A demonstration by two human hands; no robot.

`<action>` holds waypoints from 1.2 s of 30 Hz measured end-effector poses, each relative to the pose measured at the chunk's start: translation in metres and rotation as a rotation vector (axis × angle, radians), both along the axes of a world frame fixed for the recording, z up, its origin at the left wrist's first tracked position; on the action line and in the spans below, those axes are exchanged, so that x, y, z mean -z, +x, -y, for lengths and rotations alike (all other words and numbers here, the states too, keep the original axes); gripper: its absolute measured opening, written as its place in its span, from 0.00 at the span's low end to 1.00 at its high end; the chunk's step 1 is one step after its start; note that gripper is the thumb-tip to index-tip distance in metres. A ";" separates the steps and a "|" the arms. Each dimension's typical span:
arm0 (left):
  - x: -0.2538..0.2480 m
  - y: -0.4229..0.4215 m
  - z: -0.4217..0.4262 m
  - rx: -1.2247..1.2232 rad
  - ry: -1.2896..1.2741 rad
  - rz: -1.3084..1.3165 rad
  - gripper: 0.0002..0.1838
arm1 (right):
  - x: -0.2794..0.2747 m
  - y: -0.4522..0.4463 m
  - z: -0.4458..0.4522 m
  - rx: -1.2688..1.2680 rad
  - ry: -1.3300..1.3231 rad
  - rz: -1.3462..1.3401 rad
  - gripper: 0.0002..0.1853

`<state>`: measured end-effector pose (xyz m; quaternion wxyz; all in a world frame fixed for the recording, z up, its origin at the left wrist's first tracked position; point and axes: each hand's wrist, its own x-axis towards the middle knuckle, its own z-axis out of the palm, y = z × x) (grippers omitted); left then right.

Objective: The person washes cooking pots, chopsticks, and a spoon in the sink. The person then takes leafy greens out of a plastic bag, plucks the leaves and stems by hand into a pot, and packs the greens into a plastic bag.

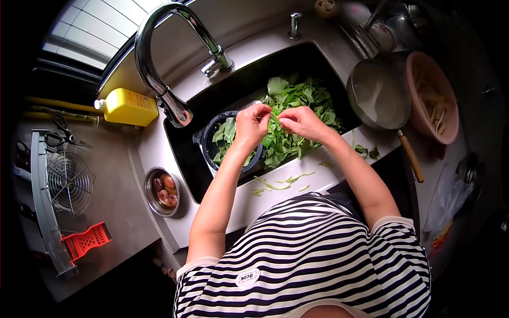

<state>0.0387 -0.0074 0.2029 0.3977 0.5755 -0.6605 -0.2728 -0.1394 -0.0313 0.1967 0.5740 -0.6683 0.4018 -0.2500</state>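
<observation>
Two hands, left hand (252,125) and right hand (307,123), near each other, fingers pinched closed; can't tell if either grips a stem. Below: one pile of leafy greens (286,142) in one sink (183,153). One round dark basket (255,160) beside pile, leaves inside. Several stem bits (281,185) on front edge. Left: one steel bowl (163,213), four reddish pieces; one yellow bottle (131,107). Right: one pan (379,95), one pink basin (449,114).

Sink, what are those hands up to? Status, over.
Left hand, right hand: fingers pinched, close together, any item held unclear. Leafy greens: heaped in sink, more in dark bowl. Faucet: clear of both hands.
</observation>
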 end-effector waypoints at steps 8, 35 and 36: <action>-0.004 0.000 -0.004 -0.003 -0.066 0.209 0.04 | -0.002 0.011 0.007 0.208 -0.291 -0.095 0.09; -0.014 0.049 -0.161 0.349 0.642 0.363 0.12 | 0.159 0.026 0.065 0.489 0.228 -0.567 0.15; -0.018 0.050 -0.158 0.320 0.638 0.374 0.13 | 0.161 0.025 0.064 0.491 0.253 -0.436 0.15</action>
